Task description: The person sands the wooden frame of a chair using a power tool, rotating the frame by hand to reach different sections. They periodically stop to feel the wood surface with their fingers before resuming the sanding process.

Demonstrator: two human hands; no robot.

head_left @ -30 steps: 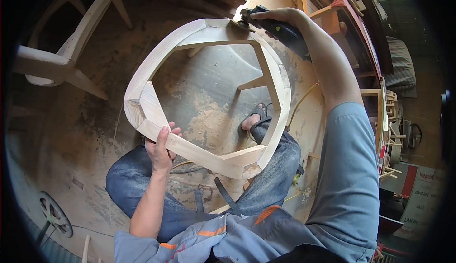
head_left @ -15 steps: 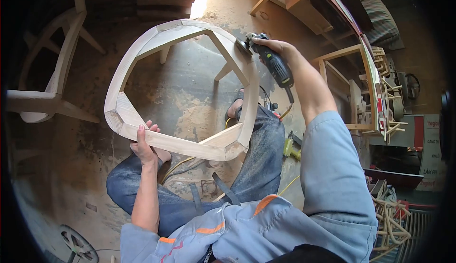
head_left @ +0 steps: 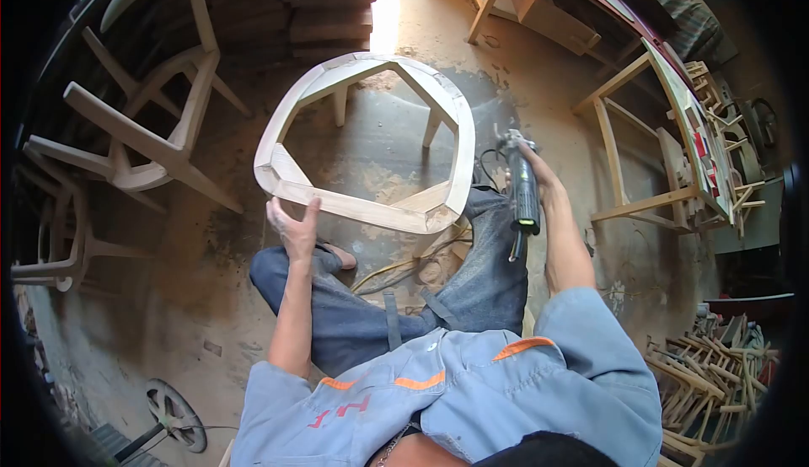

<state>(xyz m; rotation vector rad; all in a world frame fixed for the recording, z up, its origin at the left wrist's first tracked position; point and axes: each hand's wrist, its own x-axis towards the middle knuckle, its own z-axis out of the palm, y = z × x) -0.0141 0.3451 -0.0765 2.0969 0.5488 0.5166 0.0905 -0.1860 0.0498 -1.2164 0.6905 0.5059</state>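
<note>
A pale wooden frame (head_left: 358, 204), a rounded ring with short legs below it, stands on the floor before me. At its near left corner is my left hand (head_left: 293, 227), thumb and fingers spread against the edge. My right hand (head_left: 543, 172) is wrapped round a dark angle grinder (head_left: 523, 187), held clear of the frame on its right side. The grinder's head points away from me and its cord hangs from the near end.
Unfinished wooden chairs (head_left: 198, 88) stand at the left. A wooden stand (head_left: 608, 151) and a workbench (head_left: 704, 142) are on the right. Wood pieces (head_left: 716, 383) are piled at the lower right, and a wheel (head_left: 175, 415) lies at the lower left. Cables (head_left: 396, 273) cross the floor.
The grinder has come off the frame's right rim and moved right and nearer to me. My left hand's fingers have shifted at the near left corner. The whole view has shifted.
</note>
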